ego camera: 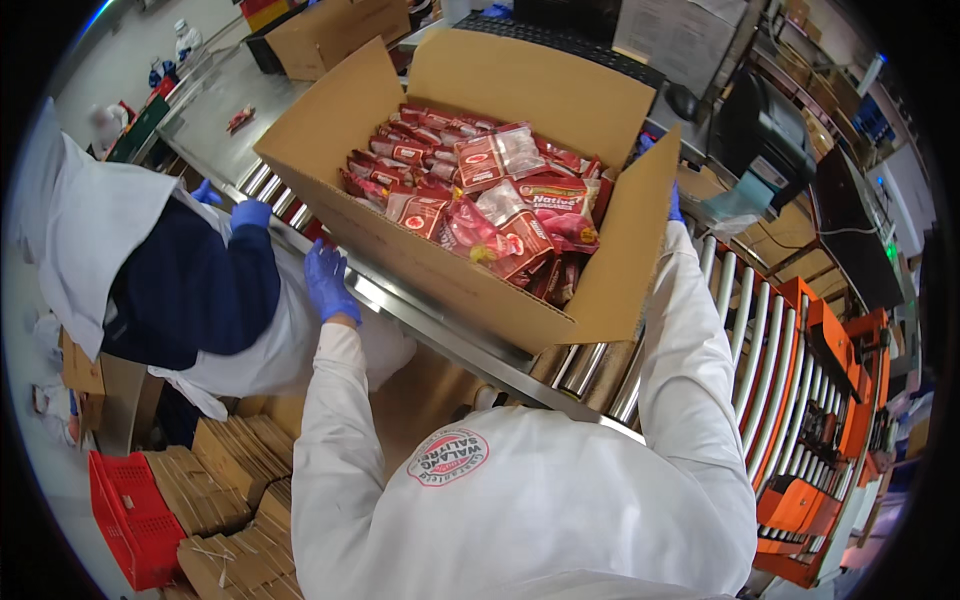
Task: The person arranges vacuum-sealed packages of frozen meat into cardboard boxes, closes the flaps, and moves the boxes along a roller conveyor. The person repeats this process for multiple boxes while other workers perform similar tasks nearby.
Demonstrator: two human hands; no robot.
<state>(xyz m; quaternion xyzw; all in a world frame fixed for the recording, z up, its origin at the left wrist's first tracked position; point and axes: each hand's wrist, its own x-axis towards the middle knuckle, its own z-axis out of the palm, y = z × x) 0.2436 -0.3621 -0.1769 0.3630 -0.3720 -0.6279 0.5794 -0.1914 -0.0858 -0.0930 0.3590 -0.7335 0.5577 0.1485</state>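
Note:
An open cardboard box (427,262), its flaps raised, stands on a roller conveyor in front of me. Many red plastic food packets (480,161) fill it, some lying flat on top and others packed on edge. My left hand (328,283), in a blue glove, is beside the box's near left side with its fingers apart; nothing shows in it. At the box's right end, my right hand (674,204), also gloved in blue, is mostly hidden behind the raised flap. Whether its fingers grip the cardboard cannot be seen.
A co-worker (191,277) in a white hood stands close at left, gloved hands near the conveyor's metal rail (450,322). Rollers (739,322) continue right towards an orange machine (817,420). A keyboard (555,45) and black label printer (765,135) lie beyond. Flattened cartons and a red crate (135,517) are lower left.

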